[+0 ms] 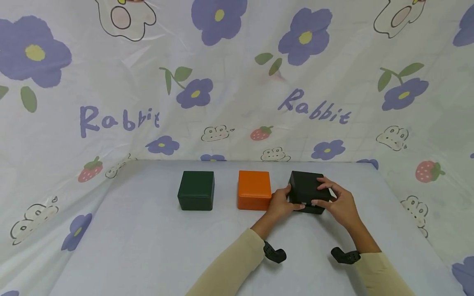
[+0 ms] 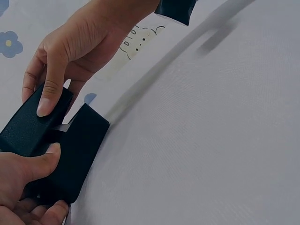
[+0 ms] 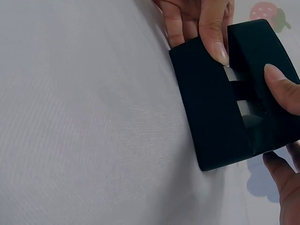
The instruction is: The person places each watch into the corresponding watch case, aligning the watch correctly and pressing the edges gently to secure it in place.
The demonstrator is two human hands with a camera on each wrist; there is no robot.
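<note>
A black box (image 1: pixel 306 187) stands at the right of the table, its lid (image 3: pixel 267 56) raised a little off the base (image 3: pixel 206 112) at the front. Through the gap, something whitish with a dark strip across it shows; its kind is unclear. My left hand (image 1: pixel 279 205) grips the base at its left side, thumb (image 2: pixel 54 152) on the front edge. From the right, my right hand (image 1: pixel 340 205) holds the lid, with its thumb (image 3: pixel 279 84) on the lid's front face and fingers over the top and side.
An orange box (image 1: pixel 254 191) sits just left of my left hand. Farther left is a dark green box (image 1: pixel 196 191). Both look closed. A white cloth covers the table (image 1: pixel 148 238), and a patterned curtain (image 1: pixel 237 102) hangs behind it.
</note>
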